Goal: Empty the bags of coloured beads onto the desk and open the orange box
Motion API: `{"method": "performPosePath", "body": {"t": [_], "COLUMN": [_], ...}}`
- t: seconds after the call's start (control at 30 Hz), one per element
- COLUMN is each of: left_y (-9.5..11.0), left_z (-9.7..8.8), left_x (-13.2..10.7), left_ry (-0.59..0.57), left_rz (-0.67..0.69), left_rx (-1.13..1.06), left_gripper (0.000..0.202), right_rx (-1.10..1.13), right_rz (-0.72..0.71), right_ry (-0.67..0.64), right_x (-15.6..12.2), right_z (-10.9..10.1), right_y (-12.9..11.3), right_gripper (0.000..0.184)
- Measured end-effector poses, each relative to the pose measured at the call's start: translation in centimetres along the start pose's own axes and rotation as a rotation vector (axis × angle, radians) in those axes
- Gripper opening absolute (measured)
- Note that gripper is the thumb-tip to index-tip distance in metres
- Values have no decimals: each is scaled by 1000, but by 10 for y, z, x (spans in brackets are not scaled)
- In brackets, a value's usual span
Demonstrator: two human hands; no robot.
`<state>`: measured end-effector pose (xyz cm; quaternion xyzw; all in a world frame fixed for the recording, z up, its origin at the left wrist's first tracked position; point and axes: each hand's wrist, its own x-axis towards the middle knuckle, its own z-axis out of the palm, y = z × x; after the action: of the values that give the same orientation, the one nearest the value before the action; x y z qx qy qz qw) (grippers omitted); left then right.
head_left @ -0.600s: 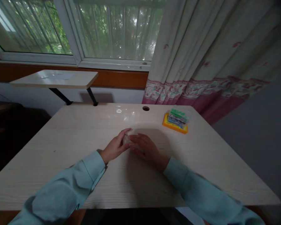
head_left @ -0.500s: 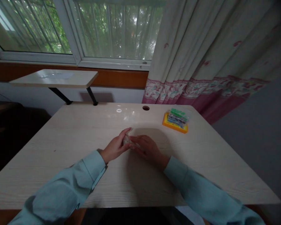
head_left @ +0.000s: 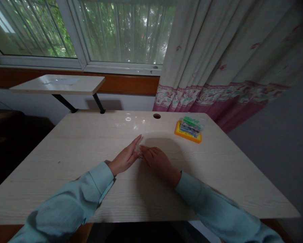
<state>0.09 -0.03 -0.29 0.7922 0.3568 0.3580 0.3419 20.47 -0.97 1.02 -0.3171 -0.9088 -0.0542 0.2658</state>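
Note:
Over the middle of the table, my left hand (head_left: 125, 158) and my right hand (head_left: 158, 162) meet around a small pale, see-through thing (head_left: 137, 149). Most of it is hidden by the fingers, so its kind cannot be made out. The left hand cups it between thumb and straight fingers. My right hand bends over from the other side, its fingers held together and their tips against the thing. A yellow-orange tray (head_left: 188, 136) lies beyond the right hand, with a clear plastic packet (head_left: 192, 123) of green and dark pieces on top.
The pale wood-grain table (head_left: 65, 182) has a round cable hole (head_left: 156, 116) near its back edge. A raised shelf (head_left: 85, 86) on black legs stands at the back left. Curtains (head_left: 186, 77) hang behind the table at the right, beside a window (head_left: 126, 33).
My right hand has turned and closed in a little, its fingers more bent. Less of the small pale thing shows now. The left fingers point up slightly more.

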Motion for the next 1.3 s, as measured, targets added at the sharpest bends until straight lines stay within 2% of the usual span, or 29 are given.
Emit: {"method": "performPosePath", "body": {"t": [0.17, 0.37, 0.47, 0.6, 0.7, 0.87, 0.97, 1.07, 1.17, 1.3], "left_y": [-3, -9, -10, -15, -24, -48, -61, -72, -75, -75], "left_z": [2, -2, -14, -44, -73, -118, -139, -152, -158, -159], "left_x": [1, 6, 7, 3, -5, -23, -32, -38, -40, -40], "left_ry": [45, 135, 163, 289, 457, 704, 842, 966, 977, 850], "left_rz": [-49, -113, -199, -323, -380, -449, -454, -424, -419, -403], "left_rx": [-77, -248, -400, -590, -655, -807, -783, -710, -650, -651], "left_gripper": [68, 79, 81, 68, 58, 43, 37, 35, 37, 44], "right_rx": [-28, 163, 213, 207, 311, 562, 618, 629, 619, 693], "right_rz": [102, 250, 352, 433, 438, 352, 353, 324, 333, 390], "right_ry": [-36, 36, 49, 56, 61, 37, 49, 67, 62, 65], "right_x": [8, 18, 34, 77, 118, 175, 194, 199, 194, 189], "right_z": [6, 8, 2, 3, 21, 73, 102, 126, 143, 155], "right_y": [-5, -4, 0, 5, 6, -10, -28, -42, -45, -39], "right_gripper": [32, 32, 31, 33, 27, 26, 26, 30, 36, 28]}}
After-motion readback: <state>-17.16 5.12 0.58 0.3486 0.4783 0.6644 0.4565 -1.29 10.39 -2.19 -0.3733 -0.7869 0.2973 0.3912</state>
